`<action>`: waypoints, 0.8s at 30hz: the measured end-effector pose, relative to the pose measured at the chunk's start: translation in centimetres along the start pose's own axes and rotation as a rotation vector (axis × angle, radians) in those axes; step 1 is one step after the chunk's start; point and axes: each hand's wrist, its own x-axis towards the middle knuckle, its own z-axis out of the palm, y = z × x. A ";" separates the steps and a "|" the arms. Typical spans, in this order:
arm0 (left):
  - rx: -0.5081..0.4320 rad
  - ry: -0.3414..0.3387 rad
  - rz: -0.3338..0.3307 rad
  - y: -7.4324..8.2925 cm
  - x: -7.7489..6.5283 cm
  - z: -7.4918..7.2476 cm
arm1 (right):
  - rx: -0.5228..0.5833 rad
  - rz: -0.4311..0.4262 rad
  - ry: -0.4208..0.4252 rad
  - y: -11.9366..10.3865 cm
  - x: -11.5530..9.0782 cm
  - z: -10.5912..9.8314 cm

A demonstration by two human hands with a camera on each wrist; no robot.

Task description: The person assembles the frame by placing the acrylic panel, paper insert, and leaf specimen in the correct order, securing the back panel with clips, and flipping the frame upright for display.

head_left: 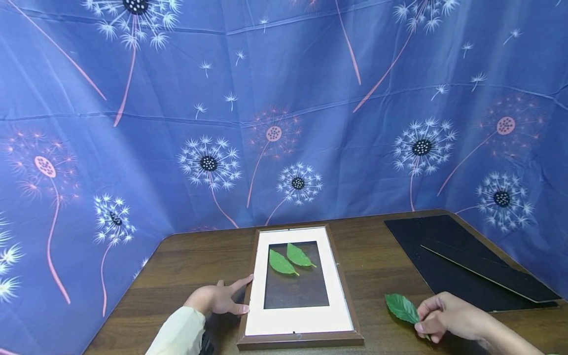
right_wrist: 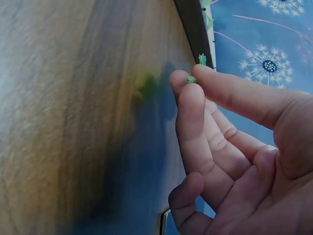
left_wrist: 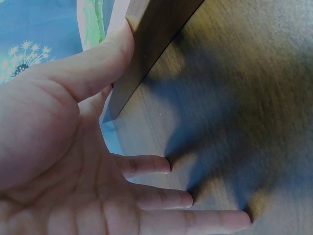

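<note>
A brown wooden picture frame (head_left: 301,341) with a white mat (head_left: 299,321) lies flat on the table. Two green leaves (head_left: 280,263) rest side by side in the upper part of its dark window. At the frame's left edge, my left hand (head_left: 220,298) touches the wood with thumb and forefinger spread; in the left wrist view its other fingers (left_wrist: 195,223) stretch straight toward the tabletop. Right of the frame, my right hand (head_left: 452,315) pinches a third green leaf (head_left: 401,307) by its stem, whose cut end (right_wrist: 191,79) pokes out between thumb and fingertips.
A black backing board (head_left: 412,236) lies at the table's right side, with a long black flap (head_left: 483,268) raised along it. Wood-grain tabletop (head_left: 199,261) surrounds the frame. Behind hangs a blue dandelion-print cloth (head_left: 284,88), which also covers the left side.
</note>
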 end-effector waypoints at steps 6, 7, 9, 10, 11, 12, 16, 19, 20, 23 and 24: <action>-0.033 0.002 0.000 0.0 0.0 0.0 | -0.004 -0.070 0.002 -0.4 0.8 0.0; -0.023 0.004 0.001 0.0 0.0 0.0 | -0.022 -0.068 0.018 -0.5 0.9 0.0; -0.006 0.006 0.000 0.0 0.0 0.0 | -0.067 -0.067 0.053 -0.9 1.1 0.1; 0.003 0.006 0.002 0.0 0.0 0.0 | -0.088 -0.058 0.073 -1.1 1.2 0.2; 0.011 0.005 0.000 0.0 0.0 0.0 | -0.105 -0.052 0.089 -1.3 1.2 0.2; 0.012 0.003 -0.002 0.0 0.1 0.0 | -0.118 -0.049 0.100 -1.5 1.3 0.3; -0.045 -0.016 -0.005 0.0 0.1 0.1 | -0.142 -0.047 0.130 -2.3 1.7 0.6; -0.065 -0.021 -0.001 0.0 0.1 0.0 | -0.154 -0.061 0.155 -2.7 2.0 0.8; -0.058 -0.020 0.001 0.0 0.1 0.0 | -0.158 -0.064 0.167 -2.9 2.1 0.9; -0.033 -0.017 0.005 0.0 0.1 0.0 | -0.185 -0.071 0.208 -3.4 2.4 1.2; -0.028 -0.016 0.004 0.0 0.1 0.0 | -0.198 -0.070 0.225 -3.6 2.5 1.3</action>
